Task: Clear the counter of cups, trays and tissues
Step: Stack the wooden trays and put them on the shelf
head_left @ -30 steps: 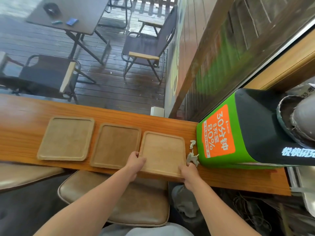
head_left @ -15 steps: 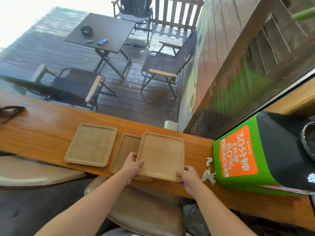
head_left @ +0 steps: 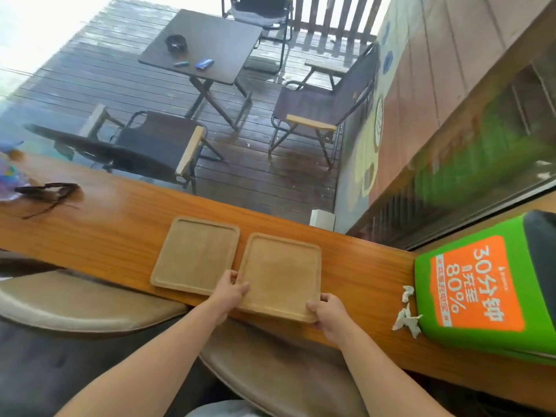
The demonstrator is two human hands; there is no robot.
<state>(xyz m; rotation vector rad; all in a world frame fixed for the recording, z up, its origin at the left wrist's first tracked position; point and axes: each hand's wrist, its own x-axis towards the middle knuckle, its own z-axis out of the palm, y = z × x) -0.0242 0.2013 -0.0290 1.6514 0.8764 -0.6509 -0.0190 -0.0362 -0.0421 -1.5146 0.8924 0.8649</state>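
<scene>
Counter [head_left: 120, 236]: long wooden ledge holding everything below.
Box [head_left: 481, 290]: green, at counter's right end.
Right tray [head_left: 282, 275]: near edge, beside left tray [head_left: 195, 254].
Left hand [head_left: 230, 291]: fingers pinching right tray's near-left corner.
Right hand [head_left: 329, 313]: fingers clamping its near-right corner.
Tissues [head_left: 406, 314]: crumpled, against box.
</scene>
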